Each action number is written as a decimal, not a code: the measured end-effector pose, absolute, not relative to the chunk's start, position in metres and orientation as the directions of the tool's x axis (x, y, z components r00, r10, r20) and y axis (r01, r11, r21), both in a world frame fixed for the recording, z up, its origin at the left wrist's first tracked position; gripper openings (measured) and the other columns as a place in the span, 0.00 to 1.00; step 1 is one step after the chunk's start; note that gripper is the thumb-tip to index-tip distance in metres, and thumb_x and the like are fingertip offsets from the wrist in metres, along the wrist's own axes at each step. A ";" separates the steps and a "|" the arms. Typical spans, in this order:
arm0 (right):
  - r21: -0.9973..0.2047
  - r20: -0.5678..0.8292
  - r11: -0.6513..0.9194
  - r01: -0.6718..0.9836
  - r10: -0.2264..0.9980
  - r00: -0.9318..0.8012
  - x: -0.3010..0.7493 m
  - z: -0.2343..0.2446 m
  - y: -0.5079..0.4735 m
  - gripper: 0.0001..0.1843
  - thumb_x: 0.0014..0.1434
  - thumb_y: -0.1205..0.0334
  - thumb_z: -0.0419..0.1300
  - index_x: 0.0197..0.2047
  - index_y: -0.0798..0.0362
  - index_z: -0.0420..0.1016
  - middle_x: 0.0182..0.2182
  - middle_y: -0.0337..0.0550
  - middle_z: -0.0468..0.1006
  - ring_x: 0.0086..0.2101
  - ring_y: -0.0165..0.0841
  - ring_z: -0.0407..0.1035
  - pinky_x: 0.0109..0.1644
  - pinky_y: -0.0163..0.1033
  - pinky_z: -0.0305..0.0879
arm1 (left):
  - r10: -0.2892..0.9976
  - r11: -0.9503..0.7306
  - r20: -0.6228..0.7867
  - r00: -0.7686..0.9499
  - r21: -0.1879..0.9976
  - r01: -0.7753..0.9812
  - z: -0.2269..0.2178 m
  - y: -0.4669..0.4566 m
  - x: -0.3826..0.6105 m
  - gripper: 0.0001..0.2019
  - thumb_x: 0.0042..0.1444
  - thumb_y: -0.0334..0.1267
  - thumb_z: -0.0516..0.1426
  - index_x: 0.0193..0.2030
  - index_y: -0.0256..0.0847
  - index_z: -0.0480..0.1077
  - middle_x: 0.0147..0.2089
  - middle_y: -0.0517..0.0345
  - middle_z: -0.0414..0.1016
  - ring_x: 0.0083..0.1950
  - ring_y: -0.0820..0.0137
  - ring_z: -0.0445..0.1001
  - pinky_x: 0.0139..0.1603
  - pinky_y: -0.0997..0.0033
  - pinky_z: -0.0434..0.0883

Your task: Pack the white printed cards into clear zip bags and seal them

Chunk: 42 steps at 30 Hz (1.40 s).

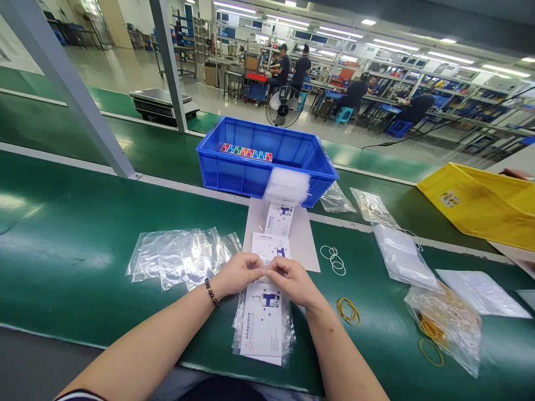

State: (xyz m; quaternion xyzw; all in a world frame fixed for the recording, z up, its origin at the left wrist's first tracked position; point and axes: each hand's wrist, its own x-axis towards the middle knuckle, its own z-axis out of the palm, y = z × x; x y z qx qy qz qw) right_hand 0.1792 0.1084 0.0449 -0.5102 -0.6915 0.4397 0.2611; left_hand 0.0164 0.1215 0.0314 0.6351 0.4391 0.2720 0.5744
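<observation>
Middle card (266, 245) partly behind hands (240, 273) (292, 280)

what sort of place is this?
Likely a factory floor, perhaps for assembly or packing: a long green bench with clear plastic bags, a blue bin, and people in dark clothes in the background.

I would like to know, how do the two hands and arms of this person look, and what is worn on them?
Both the left hand and right hand are without gloves. A bracelet of round, mostly dark beads circles the left wrist. At the lower left, a dark sleeve edge shows white striping.
</observation>
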 end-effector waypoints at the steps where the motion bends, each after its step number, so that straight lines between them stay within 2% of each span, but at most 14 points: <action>1: -0.875 -0.107 0.079 0.478 0.931 -0.349 0.180 0.046 0.109 0.08 0.50 0.65 0.53 0.22 0.55 0.65 0.21 0.36 0.67 0.24 0.27 0.60 0.30 0.33 0.57 | 0.864 0.012 -0.152 0.481 0.960 0.281 0.033 0.122 0.015 0.07 0.46 0.36 0.53 0.22 0.36 0.66 0.22 0.61 0.67 0.26 0.74 0.64 0.26 0.76 0.61; 5: -0.854 -0.180 0.019 0.519 0.926 -0.331 0.185 0.045 0.111 0.06 0.50 0.64 0.53 0.23 0.54 0.66 0.22 0.37 0.68 0.25 0.28 0.61 0.30 0.33 0.57 | 0.883 -0.150 -0.108 0.458 0.858 0.491 0.042 0.129 0.001 0.10 0.50 0.41 0.50 0.27 0.38 0.66 0.29 0.58 0.71 0.32 0.70 0.68 0.31 0.74 0.63; 8: -0.791 -0.194 0.017 0.612 0.941 -0.277 0.190 0.039 0.114 0.06 0.49 0.64 0.53 0.24 0.54 0.67 0.24 0.38 0.69 0.26 0.29 0.62 0.31 0.35 0.58 | 0.953 -0.137 -0.125 0.276 0.634 0.761 0.045 0.138 -0.014 0.10 0.54 0.42 0.47 0.31 0.40 0.64 0.28 0.57 0.70 0.30 0.67 0.68 0.28 0.71 0.60; 11: -0.685 -0.125 0.042 0.727 0.977 -0.175 0.191 0.034 0.116 0.05 0.49 0.63 0.54 0.25 0.53 0.67 0.27 0.40 0.70 0.29 0.31 0.63 0.34 0.37 0.58 | 0.952 -0.075 -0.247 0.180 0.383 0.921 0.040 0.146 -0.025 0.06 0.49 0.37 0.51 0.33 0.39 0.63 0.28 0.53 0.70 0.30 0.63 0.68 0.26 0.71 0.57; 16: -0.661 0.073 0.091 0.745 0.996 -0.057 0.189 0.032 0.116 0.06 0.50 0.61 0.53 0.25 0.53 0.67 0.28 0.42 0.70 0.33 0.35 0.64 0.38 0.40 0.59 | 0.939 -0.058 -0.304 0.161 0.321 0.945 0.033 0.152 -0.032 0.12 0.43 0.25 0.49 0.35 0.39 0.62 0.29 0.50 0.71 0.30 0.64 0.69 0.26 0.72 0.57; 18: -0.712 0.145 0.132 0.689 0.989 -0.040 0.187 0.031 0.116 0.07 0.50 0.61 0.53 0.25 0.53 0.67 0.28 0.42 0.70 0.33 0.34 0.64 0.38 0.40 0.60 | 0.950 -0.040 -0.274 0.147 0.360 0.932 0.035 0.153 -0.034 0.11 0.44 0.25 0.47 0.36 0.39 0.61 0.28 0.53 0.70 0.29 0.65 0.68 0.26 0.72 0.57; 20: -0.794 0.155 0.149 0.590 0.987 -0.040 0.183 0.029 0.115 0.07 0.51 0.61 0.52 0.26 0.53 0.68 0.29 0.43 0.71 0.33 0.34 0.65 0.38 0.40 0.61 | 0.965 -0.031 -0.205 0.162 0.526 0.850 0.039 0.152 -0.034 0.09 0.47 0.26 0.46 0.35 0.40 0.59 0.24 0.58 0.67 0.27 0.68 0.67 0.26 0.73 0.58; 23: -0.945 0.000 0.020 0.325 0.998 -0.060 0.173 0.025 0.113 0.13 0.52 0.56 0.52 0.36 0.54 0.70 0.33 0.45 0.73 0.31 0.33 0.68 0.37 0.40 0.64 | 0.961 -0.031 -0.119 0.249 0.850 0.525 0.042 0.147 -0.030 0.04 0.49 0.30 0.47 0.32 0.41 0.57 0.20 0.67 0.59 0.22 0.74 0.62 0.25 0.76 0.59; 26: -0.979 -0.163 -0.148 0.140 0.981 -0.104 0.162 0.022 0.111 0.23 0.52 0.54 0.53 0.48 0.57 0.65 0.28 0.43 0.74 0.26 0.31 0.69 0.32 0.39 0.66 | 0.923 0.004 -0.115 0.368 0.957 0.290 0.041 0.139 -0.019 0.04 0.48 0.33 0.50 0.32 0.42 0.57 0.19 0.70 0.57 0.19 0.77 0.59 0.22 0.79 0.57; 29: -0.968 -0.131 -0.110 0.228 0.988 -0.078 0.157 0.020 0.108 0.21 0.52 0.58 0.54 0.49 0.57 0.66 0.23 0.39 0.73 0.22 0.30 0.68 0.28 0.37 0.66 | 0.896 0.007 -0.149 0.419 0.947 0.322 0.036 0.133 -0.008 0.04 0.47 0.36 0.51 0.31 0.41 0.60 0.18 0.70 0.58 0.19 0.77 0.58 0.21 0.79 0.56; 31: -0.919 0.052 0.065 0.388 0.998 -0.044 0.157 0.018 0.106 0.16 0.54 0.61 0.52 0.44 0.55 0.71 0.25 0.42 0.74 0.25 0.31 0.69 0.31 0.38 0.66 | 0.891 0.000 -0.175 0.418 0.922 0.387 0.033 0.130 -0.001 0.07 0.48 0.40 0.52 0.26 0.39 0.62 0.17 0.68 0.57 0.19 0.77 0.57 0.21 0.78 0.55; 35: -0.656 0.412 0.425 0.624 0.894 -0.176 0.159 0.014 0.104 0.15 0.56 0.66 0.47 0.40 0.54 0.73 0.27 0.45 0.74 0.30 0.33 0.68 0.34 0.38 0.64 | 0.924 0.053 -0.167 0.344 0.947 0.317 0.028 0.127 0.012 0.17 0.50 0.47 0.50 0.18 0.38 0.58 0.16 0.66 0.56 0.19 0.77 0.57 0.22 0.77 0.56; 38: -0.578 0.474 0.511 0.637 0.845 -0.247 0.158 0.014 0.103 0.14 0.56 0.67 0.48 0.42 0.55 0.72 0.29 0.47 0.75 0.30 0.33 0.68 0.34 0.37 0.64 | 0.944 0.136 -0.189 0.270 0.970 0.203 0.026 0.126 0.018 0.15 0.50 0.44 0.49 0.18 0.38 0.60 0.16 0.65 0.58 0.19 0.77 0.57 0.21 0.77 0.56; 42: -0.650 0.399 0.440 0.619 0.892 -0.215 0.156 0.020 0.102 0.08 0.53 0.65 0.53 0.35 0.54 0.72 0.27 0.43 0.73 0.27 0.30 0.65 0.32 0.35 0.63 | 0.955 0.103 -0.149 0.255 0.977 0.187 0.028 0.124 0.019 0.13 0.48 0.41 0.50 0.17 0.37 0.60 0.17 0.66 0.57 0.20 0.77 0.56 0.22 0.77 0.55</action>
